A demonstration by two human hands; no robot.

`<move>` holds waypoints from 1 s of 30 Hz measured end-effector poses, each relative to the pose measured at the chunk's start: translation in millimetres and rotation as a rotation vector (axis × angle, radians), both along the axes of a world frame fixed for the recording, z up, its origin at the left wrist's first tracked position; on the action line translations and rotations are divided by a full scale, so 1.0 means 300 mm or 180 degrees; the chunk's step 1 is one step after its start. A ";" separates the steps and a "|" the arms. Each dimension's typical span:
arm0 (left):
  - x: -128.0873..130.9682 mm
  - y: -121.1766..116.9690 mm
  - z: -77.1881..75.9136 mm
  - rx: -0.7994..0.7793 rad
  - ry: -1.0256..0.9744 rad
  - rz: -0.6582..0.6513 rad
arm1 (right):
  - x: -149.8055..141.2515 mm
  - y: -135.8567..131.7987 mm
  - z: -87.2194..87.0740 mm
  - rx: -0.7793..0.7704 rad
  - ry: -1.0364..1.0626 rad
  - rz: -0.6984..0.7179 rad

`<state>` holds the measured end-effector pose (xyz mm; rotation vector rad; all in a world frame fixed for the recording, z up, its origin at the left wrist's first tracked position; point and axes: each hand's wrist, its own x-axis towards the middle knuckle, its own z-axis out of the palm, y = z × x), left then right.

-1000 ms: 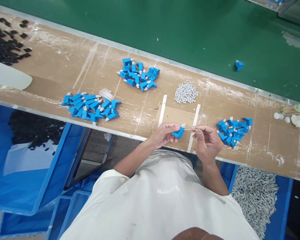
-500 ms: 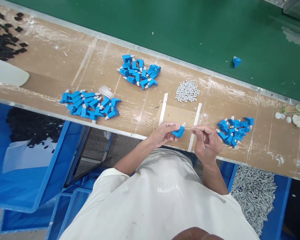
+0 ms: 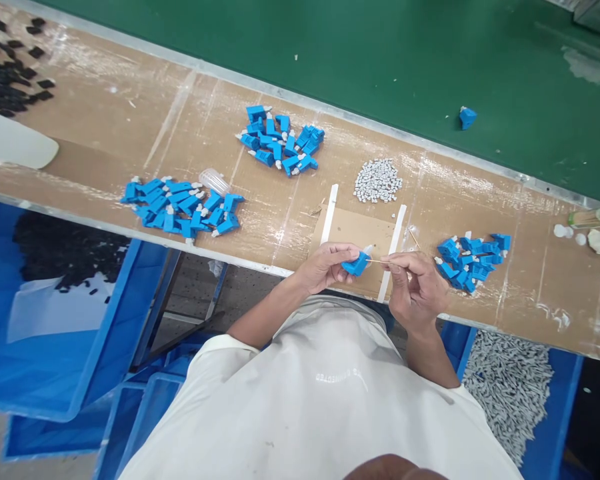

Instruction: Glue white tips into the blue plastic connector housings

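Observation:
My left hand (image 3: 325, 268) grips a small blue plastic part (image 3: 356, 265) that has a pale tip, holding it above a taped cardboard piece (image 3: 363, 230). Pinched in my right hand (image 3: 414, 283) is a thin wooden stick (image 3: 377, 261), like a toothpick, whose far end meets the blue part. A heap of small grey-white pieces (image 3: 378, 180) lies just beyond the cardboard. Similar blue parts (image 3: 473, 261) form a pile to the right of my right hand. Whether the stick's tip enters the blue part I cannot tell.
More blue parts lie in piles at the left (image 3: 180, 208) and at the back (image 3: 283, 141). Black pieces (image 3: 5, 73) cover the far left. Beyond the bench runs a green surface (image 3: 360, 60) bearing one blue part (image 3: 467, 118). Blue bins (image 3: 93, 347) stand below the bench.
Both hands keep their grips on the blue part and the stick and have barely moved. The view has shifted slightly. A bit of blue now shows at the right edge of the green surface.

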<state>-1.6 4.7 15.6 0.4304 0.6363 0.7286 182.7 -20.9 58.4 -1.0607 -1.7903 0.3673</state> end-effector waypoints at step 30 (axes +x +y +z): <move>-0.094 -0.031 -0.076 -0.0327 -0.0214 0.0789 | 0.272 1.127 -0.102 -0.1607 -0.2315 -0.1616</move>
